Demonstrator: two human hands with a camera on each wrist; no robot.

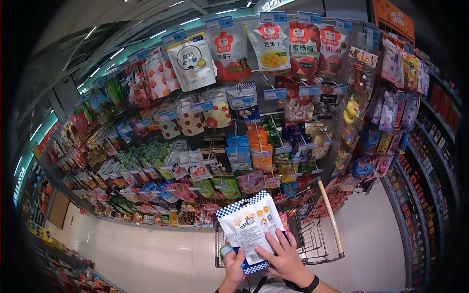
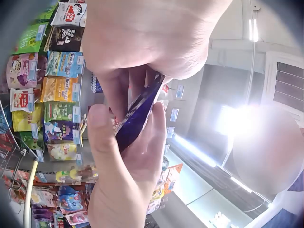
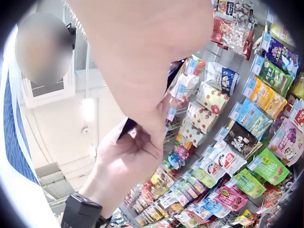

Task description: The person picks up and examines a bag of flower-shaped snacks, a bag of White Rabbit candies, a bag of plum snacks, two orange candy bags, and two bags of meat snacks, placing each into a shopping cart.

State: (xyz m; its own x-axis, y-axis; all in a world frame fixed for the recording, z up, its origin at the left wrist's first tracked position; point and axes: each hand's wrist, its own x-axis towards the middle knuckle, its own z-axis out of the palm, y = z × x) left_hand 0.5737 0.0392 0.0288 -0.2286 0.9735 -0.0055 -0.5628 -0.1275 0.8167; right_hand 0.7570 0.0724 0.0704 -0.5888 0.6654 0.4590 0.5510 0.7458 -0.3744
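Observation:
A white snack bag (image 1: 249,224) with blue checkered ends is held up in front of me, printed text and a barcode facing me. At its lower left my left hand (image 1: 234,268) grips the edge, thumb on the near face. My right hand (image 1: 288,261) holds the lower right part, fingers spread over the printed face. The left wrist view shows the bag's dark blue side (image 2: 140,118) edge-on between both hands. From the right wrist, only a dark sliver of it shows beside the left hand (image 3: 128,156).
Behind the bag stands a wire shopping cart (image 1: 317,244) with a pale handle (image 1: 331,219). A rack of hanging snack packets (image 1: 195,112) fills the front, including a similar checkered blue bag (image 1: 243,101). Shelves (image 1: 425,171) line the right side above a light tiled floor (image 1: 161,254).

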